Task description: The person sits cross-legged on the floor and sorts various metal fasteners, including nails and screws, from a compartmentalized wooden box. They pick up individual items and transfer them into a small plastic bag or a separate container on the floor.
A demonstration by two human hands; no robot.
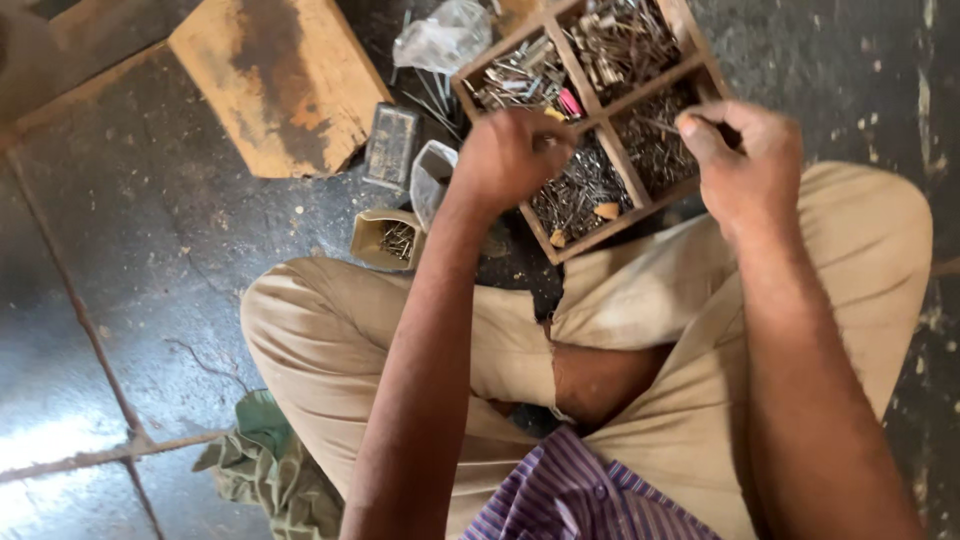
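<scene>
Both hands closed over nail tray [605, 125] (right grip [742, 150] seemingly pinching nail); left grip [510, 158] fisted; stained stone floor [150, 260].

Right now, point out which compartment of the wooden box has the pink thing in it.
The far-left compartment of the wooden box, just beyond the left hand; the pink thing lies at its near corner. No pink shows in the others.

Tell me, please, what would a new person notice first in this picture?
First, the wooden tray at the top, divided into compartments full of nails, with both hands over it: the left hand closed above the middle, the right hand pinching something thin at its right side. Next, the worn wooden block at the upper left, and a small open box with a few nails beside the person's knee.
</scene>
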